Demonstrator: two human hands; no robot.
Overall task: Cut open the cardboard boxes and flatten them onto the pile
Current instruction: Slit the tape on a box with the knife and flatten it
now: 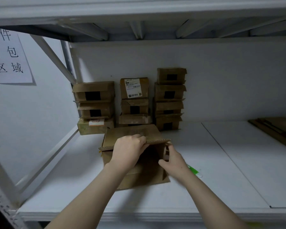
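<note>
Since the cardboard box (135, 156) lies on the white shelf (221, 162) with one end already gaping toward the camera, the step in hand looks like opening and collapsing it rather than cutting. The left hand (129, 153), at about ten o'clock of the opening, is curled over the upper flap's corrugated edge, fingers clamped on the cardboard. The right hand (173, 160), at three o'clock, has its thumb spread wide and its fingers reaching into the opening along the side wall; whether they pinch the wall I cannot tell.

Next, I judge, the walls must be pushed sideways so the box folds flat, then carried to the flattened cardboard (277, 131) at two o'clock. A green-handled tool (194, 171), likely the cutter, lies just beside the right wrist, untouched. Stacked boxes (169, 100) wait at twelve o'clock.
</note>
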